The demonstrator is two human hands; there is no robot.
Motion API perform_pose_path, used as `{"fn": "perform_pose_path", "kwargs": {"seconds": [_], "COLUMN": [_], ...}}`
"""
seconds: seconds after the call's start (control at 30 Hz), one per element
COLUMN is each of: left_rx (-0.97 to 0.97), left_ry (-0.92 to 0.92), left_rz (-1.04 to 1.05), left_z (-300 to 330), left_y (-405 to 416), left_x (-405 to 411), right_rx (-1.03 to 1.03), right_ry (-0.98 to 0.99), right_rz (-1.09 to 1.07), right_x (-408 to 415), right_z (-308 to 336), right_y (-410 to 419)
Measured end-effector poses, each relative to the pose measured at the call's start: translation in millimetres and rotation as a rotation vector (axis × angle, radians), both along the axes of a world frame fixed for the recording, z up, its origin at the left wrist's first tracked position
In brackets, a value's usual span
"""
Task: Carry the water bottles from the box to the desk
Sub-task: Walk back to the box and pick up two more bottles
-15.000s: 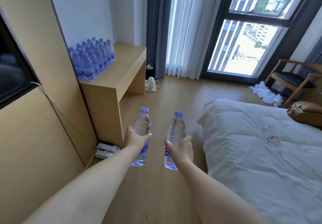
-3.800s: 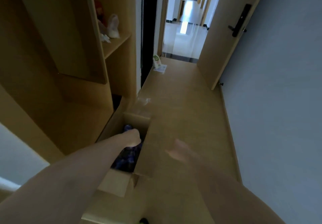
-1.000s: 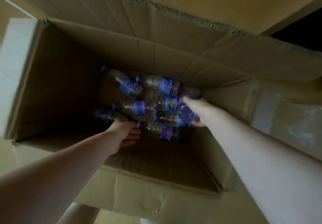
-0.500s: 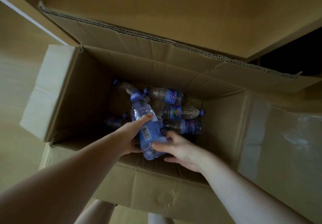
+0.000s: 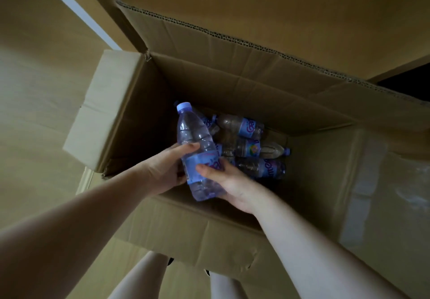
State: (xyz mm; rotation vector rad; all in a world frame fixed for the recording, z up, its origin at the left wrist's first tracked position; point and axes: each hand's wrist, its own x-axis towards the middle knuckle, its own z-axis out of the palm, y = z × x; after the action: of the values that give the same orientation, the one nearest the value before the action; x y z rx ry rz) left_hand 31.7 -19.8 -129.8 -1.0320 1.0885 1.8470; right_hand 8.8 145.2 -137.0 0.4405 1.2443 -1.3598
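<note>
I look down into an open cardboard box (image 5: 130, 117). A clear water bottle (image 5: 193, 140) with a purple cap and purple label is lifted above the box's near wall, cap pointing away from me. My left hand (image 5: 162, 168) grips its left side, thumb across the front. My right hand (image 5: 228, 180) holds its lower part from the right and below, thumb on the label. Several more bottles (image 5: 251, 145) lie on their sides at the bottom of the box, partly hidden behind the lifted one.
The box flaps stand open: a short one at the left (image 5: 97, 112), a long one at the back (image 5: 232, 50), another at the right (image 5: 384, 182). Wooden floor (image 5: 35, 112) lies to the left. Wooden furniture (image 5: 279, 1) rises behind. My legs (image 5: 144, 277) show below.
Over the last second my hands took one bottle out of the pile and raised it. It now sits higher and more upright, with both hands on it.
</note>
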Motion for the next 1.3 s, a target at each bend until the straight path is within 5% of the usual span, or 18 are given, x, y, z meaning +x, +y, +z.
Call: {"fn": "perform_pose_path", "kwargs": {"seconds": [0.17,0.43,0.53,0.67,0.8,1.07,1.3], "left_rx": [-0.379,-0.566,-0.607,-0.600,-0.516,-0.574,-0.590], "left_ry": [-0.120,-0.173,-0.215,-0.200,-0.277,-0.314,-0.273], "left_rz": [0.273,0.354,0.314,0.223,0.274,0.315,0.248], "left_z": [-2,-26,-46,-78,-106,-154,-170], "left_y": [16,15,6,-2,-1,3,-5], "left_x": [-18,-28,-25,-20,-21,-18,-12], "right_rx": [0.430,0.405,0.310,0.520,0.737,0.670,0.831], "right_ry": [0.519,0.583,0.400,0.403,0.559,0.908,0.985], "right_rz": [0.264,0.261,0.226,-0.022,0.507,1.204,1.299], "right_x": [5,10,-3,-26,-32,-17,-10], "right_z": [-11,-28,-37,-69,-126,-207,-243], "right_y": [-42,-58,-49,-36,-30,-11,-28]}}
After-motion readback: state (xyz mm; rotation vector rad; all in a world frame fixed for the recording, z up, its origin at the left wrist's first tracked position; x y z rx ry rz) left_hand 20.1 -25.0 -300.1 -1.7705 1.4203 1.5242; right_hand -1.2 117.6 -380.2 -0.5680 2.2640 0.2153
